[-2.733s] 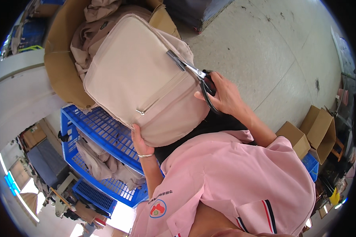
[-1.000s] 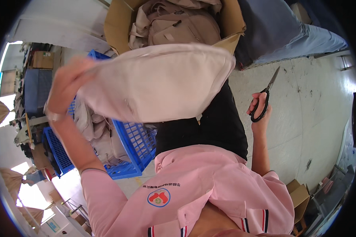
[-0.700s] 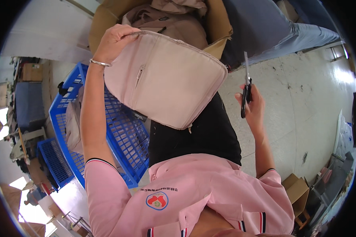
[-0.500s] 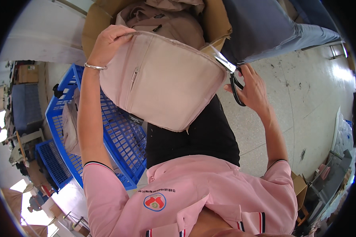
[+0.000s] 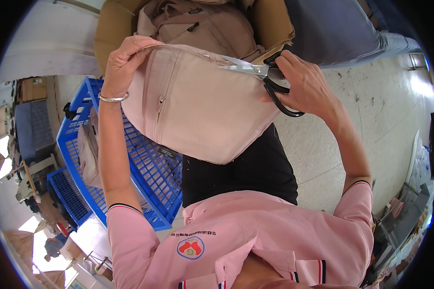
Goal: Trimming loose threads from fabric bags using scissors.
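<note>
My left hand (image 5: 124,62) pinches the upper left edge of a beige fabric bag (image 5: 205,103), which hangs in front of my legs with its zipper (image 5: 160,103) toward me. A small black label (image 5: 168,152) sticks out at its lower left edge. In my right hand (image 5: 304,82) is a pair of scissors (image 5: 258,71) with black handles, my fingers through the loops. The blades are spread and point left along the bag's upper right edge. Whether they touch a thread there I cannot make out.
Beyond the bag stands an open cardboard box (image 5: 279,29) holding several beige bags (image 5: 207,33). A blue plastic crate (image 5: 149,188) with beige fabric inside is at my left. Blue-grey cloth (image 5: 332,33) covers something at the far right.
My right hand has brought the scissors left, from beside the bag's right corner to over its upper edge, and turned the blades to point left. My left hand keeps its hold.
</note>
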`<control>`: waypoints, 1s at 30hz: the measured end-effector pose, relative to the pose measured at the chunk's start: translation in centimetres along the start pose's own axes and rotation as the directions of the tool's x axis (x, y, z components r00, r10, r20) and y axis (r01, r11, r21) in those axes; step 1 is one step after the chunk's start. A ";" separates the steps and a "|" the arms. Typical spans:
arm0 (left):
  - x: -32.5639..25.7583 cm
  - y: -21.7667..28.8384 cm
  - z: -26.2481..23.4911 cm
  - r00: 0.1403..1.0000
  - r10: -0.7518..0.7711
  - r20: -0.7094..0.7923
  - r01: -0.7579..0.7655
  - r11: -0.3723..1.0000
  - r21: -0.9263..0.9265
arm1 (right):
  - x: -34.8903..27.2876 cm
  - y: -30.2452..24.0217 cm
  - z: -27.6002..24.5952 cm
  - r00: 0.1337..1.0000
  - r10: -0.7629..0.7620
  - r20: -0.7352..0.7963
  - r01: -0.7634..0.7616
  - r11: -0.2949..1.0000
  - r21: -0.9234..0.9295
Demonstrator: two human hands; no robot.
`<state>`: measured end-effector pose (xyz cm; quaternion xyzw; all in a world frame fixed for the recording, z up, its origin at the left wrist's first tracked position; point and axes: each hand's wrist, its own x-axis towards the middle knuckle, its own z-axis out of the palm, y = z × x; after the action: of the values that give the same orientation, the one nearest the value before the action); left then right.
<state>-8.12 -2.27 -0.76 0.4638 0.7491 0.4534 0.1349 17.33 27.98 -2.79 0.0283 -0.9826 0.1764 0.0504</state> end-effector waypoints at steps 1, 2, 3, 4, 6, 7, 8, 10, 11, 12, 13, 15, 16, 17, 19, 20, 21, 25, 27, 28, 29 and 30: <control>0.2 -0.1 0.0 1.000 0.001 0.008 -0.001 1.000 -0.016 | 0.3 -0.2 0.0 1.000 -0.022 -0.022 0.022 1.000 -0.016; 0.2 -0.2 0.0 1.000 0.001 0.011 -0.001 1.000 -0.015 | 0.5 -0.2 0.0 0.999 -0.021 -0.024 0.021 1.000 -0.014; 0.0 -0.2 0.2 1.000 -0.008 -0.001 0.008 1.000 -0.021 | 0.6 -0.3 -0.1 1.000 -0.019 -0.013 0.019 1.000 -0.011; -0.1 -0.2 0.2 1.000 -0.015 -0.012 0.015 1.000 -0.027 | 0.6 -0.4 0.0 1.000 -0.016 -0.003 0.016 1.000 -0.009; -0.1 -0.1 0.2 1.000 -0.009 -0.008 0.008 1.000 -0.026 | 0.4 -0.4 0.2 1.000 -0.016 -0.001 0.016 1.000 -0.002; -0.2 -0.1 0.2 1.000 -0.005 -0.007 0.004 1.000 -0.028 | 0.3 -0.4 0.3 1.000 -0.019 0.005 0.019 1.000 0.004; -0.1 -0.2 0.2 1.000 -0.007 -0.006 0.007 1.000 -0.026 | 0.2 -0.3 0.5 1.000 -0.019 0.004 0.019 1.000 0.007; 0.0 -0.4 0.3 0.999 0.042 -0.009 -0.042 0.999 0.000 | -0.1 0.0 0.9 1.000 -0.027 0.002 0.027 0.999 0.033; 0.0 -0.5 0.3 0.999 0.039 -0.008 -0.039 0.999 0.002 | -0.1 0.0 1.0 1.000 -0.028 0.002 0.028 0.999 0.036; 0.1 -0.5 0.4 1.000 0.016 -0.006 -0.016 0.999 -0.031 | -0.2 -0.1 1.1 1.000 -0.004 0.019 0.003 0.999 0.039; 0.1 -0.5 0.6 1.000 -0.008 -0.004 0.008 0.998 -0.064 | -0.3 -0.1 1.2 0.999 0.018 0.036 -0.020 0.999 0.041; 0.2 -0.4 0.7 1.000 -0.014 -0.002 0.014 0.998 -0.058 | 0.0 0.0 1.5 1.000 -0.003 -0.009 0.003 0.999 0.042; 0.3 -0.4 0.7 1.000 -0.018 -0.001 0.018 0.998 -0.056 | 0.1 0.1 1.6 0.998 -0.022 -0.052 0.024 0.999 0.039; 0.3 -0.3 0.8 1.000 -0.021 0.000 0.021 0.998 -0.054 | 0.3 0.0 1.6 0.998 -0.023 -0.051 0.025 0.999 0.042; 0.3 -0.3 0.9 1.000 -0.024 0.007 0.024 0.996 -0.090 | 1.0 -0.4 1.4 0.998 -0.056 -0.042 0.057 0.998 0.013; 0.2 -0.5 0.8 1.000 -0.025 0.008 0.026 0.996 -0.088 | 1.2 -0.3 1.4 0.997 -0.057 -0.043 0.057 0.998 0.015; 0.1 -0.7 0.9 0.999 -0.038 0.004 0.038 0.994 -0.098 | 1.3 -0.2 1.5 0.996 -0.075 -0.045 0.076 0.997 0.008; 0.1 -0.5 1.1 0.997 -0.071 0.000 0.071 0.992 -0.107 | 1.0 -0.5 1.9 0.997 0.011 0.079 -0.015 0.999 0.044; 0.2 -0.5 1.3 0.997 -0.082 0.004 0.082 0.990 -0.114 | 0.7 -0.4 2.2 0.998 0.011 0.056 -0.014 0.999 0.049; 0.3 -0.6 1.3 0.996 -0.089 0.010 0.090 0.989 -0.119 | 0.6 -0.4 2.4 0.999 0.013 0.030 -0.015 0.998 0.053; 0.3 -0.6 1.4 0.996 -0.091 0.008 0.091 0.989 -0.120 | 0.6 -0.6 2.4 0.999 0.012 0.032 -0.013 0.999 0.053; 0.4 -0.5 1.6 0.995 -0.095 0.017 0.097 0.985 -0.142 | 0.5 -0.8 2.3 0.997 0.043 0.060 -0.046 0.998 0.045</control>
<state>-7.64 -1.17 -1.99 0.4186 0.7356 0.4965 0.1930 16.65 26.43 -4.63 0.0128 -0.9798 0.1990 0.0170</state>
